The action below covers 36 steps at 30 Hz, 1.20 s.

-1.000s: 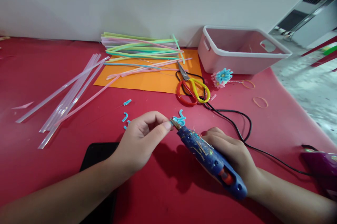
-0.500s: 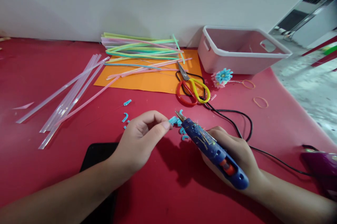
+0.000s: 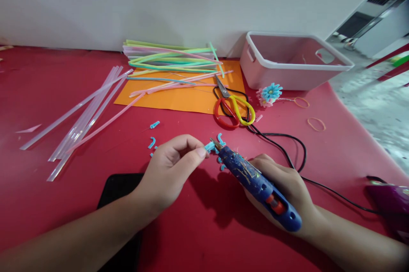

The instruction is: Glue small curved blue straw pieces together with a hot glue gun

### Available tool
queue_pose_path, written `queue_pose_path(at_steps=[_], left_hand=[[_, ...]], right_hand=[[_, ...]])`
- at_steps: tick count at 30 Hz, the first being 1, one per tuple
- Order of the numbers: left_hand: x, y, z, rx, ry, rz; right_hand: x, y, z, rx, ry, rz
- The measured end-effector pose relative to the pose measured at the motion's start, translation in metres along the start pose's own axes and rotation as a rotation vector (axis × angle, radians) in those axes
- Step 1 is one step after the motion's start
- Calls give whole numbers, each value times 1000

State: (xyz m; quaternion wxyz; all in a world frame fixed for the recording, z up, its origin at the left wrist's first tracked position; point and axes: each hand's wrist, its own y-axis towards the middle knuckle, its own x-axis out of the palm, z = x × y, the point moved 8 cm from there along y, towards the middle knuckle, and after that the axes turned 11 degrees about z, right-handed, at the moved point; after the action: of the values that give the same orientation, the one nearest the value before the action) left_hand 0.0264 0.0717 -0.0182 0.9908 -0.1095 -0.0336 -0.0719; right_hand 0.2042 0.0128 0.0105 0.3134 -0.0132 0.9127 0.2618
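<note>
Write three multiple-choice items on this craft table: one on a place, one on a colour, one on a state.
1. Where do the scissors lie?
A. inside the white bin
B. at the right edge of the orange sheet
C. on the black pad

2. What colour is the glue gun in the right hand?
A. blue
B. green
C. white

3. What is the left hand doing?
A. lying flat and open
B. gripping the scissors
C. pinching a small blue straw piece at the gun's nozzle

Answers:
1 B, the handles overlap the sheet's right corner.
2 A, its body is blue with an orange trigger.
3 C, thumb and finger close on the piece, with the nozzle tip against it.
</note>
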Motion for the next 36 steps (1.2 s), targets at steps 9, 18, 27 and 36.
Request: queue_pose_path(at_steps=[9,18,27,36], left_hand=[[-1,0,0,7,-18,-4],[-1,-1,0,4,-12,1],[-2,-1,0,-2,4,16],[0,1,2,12,41,16]], right_hand=[[0,-1,-1,-22,20,-14],[0,4,-7,-45,11,-15],[0,6,-9,-63,-18,-18],[2,4,-6,-48,-11,-23]])
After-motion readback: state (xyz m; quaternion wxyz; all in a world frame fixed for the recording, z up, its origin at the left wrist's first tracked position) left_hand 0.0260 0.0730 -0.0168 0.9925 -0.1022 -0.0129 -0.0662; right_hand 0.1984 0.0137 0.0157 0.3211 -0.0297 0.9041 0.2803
